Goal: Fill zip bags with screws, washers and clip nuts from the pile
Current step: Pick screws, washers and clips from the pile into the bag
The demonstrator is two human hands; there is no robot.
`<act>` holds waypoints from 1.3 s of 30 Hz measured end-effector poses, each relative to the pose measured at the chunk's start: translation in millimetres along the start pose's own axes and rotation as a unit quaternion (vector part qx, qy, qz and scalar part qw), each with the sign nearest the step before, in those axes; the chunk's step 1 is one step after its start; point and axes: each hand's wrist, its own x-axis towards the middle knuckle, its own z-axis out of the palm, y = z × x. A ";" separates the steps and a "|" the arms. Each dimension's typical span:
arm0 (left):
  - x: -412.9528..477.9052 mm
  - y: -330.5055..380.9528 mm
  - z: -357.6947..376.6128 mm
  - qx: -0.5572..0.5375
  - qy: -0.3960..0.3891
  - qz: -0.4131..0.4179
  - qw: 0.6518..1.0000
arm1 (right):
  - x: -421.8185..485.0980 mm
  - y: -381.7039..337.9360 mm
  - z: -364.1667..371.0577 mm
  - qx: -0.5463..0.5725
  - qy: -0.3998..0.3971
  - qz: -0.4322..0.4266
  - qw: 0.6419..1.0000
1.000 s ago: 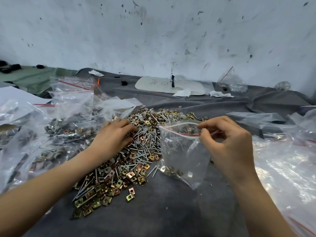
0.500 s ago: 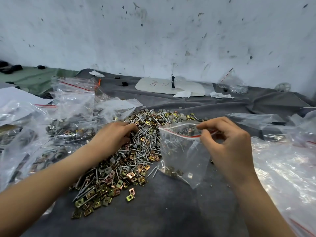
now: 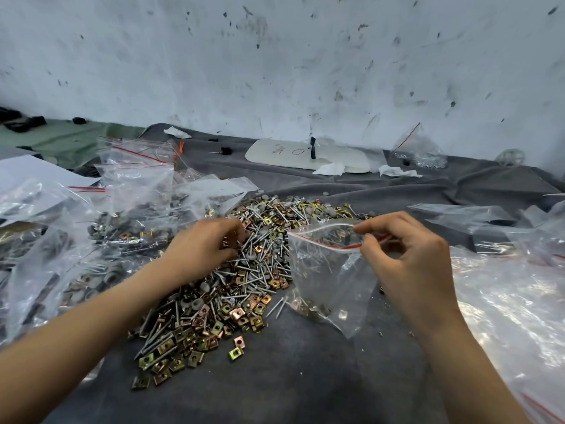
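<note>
Progress looks partial: several filled bags [image 3: 131, 221] lie heaped to the outer side of the left hand [image 3: 198, 249], yet a large pile [image 3: 244, 286] of screws, washers and clip nuts lies under and ahead of its fingers [image 3: 227, 231], so I judge that much is left to do. Those fingers curl down into the pile; whether they pinch anything is hidden. The right hand [image 3: 409, 264] pinches the red-striped lip of a zip bag [image 3: 324, 270] between thumb and forefinger, mouth open toward the left fingers, with only a few pieces in its bottom corner. Empty bags [image 3: 504, 316] lie crumpled just outside the right fingers on the grey cloth [image 3: 290, 377]. Far beyond both hands a white board [image 3: 305, 156] rests by the wall. Nothing stands between pile and bag mouth, though the limp lip could sag shut.
</note>
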 end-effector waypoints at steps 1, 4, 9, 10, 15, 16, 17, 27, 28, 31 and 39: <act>-0.3 2.1 -2.4 -0.038 0.011 -0.006 0.999 | 0.3 -0.1 0.0 0.000 0.000 -0.001 1.000; -1.9 19.6 -16.9 -0.172 0.045 -0.025 0.984 | 1.8 -0.9 0.0 0.001 0.001 -0.003 1.000; -14.1 85.5 -54.2 -0.317 0.143 0.181 0.920 | 2.6 -1.6 0.0 0.001 -0.001 -0.008 1.000; -14.4 98.2 -56.7 -0.277 0.155 0.231 0.920 | 2.2 -1.7 0.7 0.003 0.000 -0.006 1.000; 0.3 125.0 -40.4 -0.085 0.165 0.304 0.934 | -1.4 -3.2 2.5 0.017 -0.003 0.001 1.000; 2.9 124.1 -37.2 -0.072 0.169 0.299 0.936 | -1.3 -3.9 1.8 0.019 -0.005 0.000 1.000; 4.7 122.4 -35.6 -0.070 0.176 0.289 0.938 | -0.8 -4.2 0.9 0.019 -0.007 -0.004 1.000; 14.1 103.7 -59.1 -0.070 0.047 0.264 0.961 | 4.7 7.8 -4.1 0.010 0.001 0.005 1.000; 15.5 105.6 -62.0 -0.080 0.066 0.267 0.958 | 5.3 9.7 -5.4 0.017 0.005 0.012 1.000; 19.5 117.8 -69.3 -0.108 0.099 0.269 0.952 | 6.3 12.2 -10.0 0.044 0.022 0.023 0.998; 20.3 124.3 -62.3 -0.079 0.081 0.290 0.950 | 4.0 9.3 -17.4 0.026 0.044 -0.010 0.999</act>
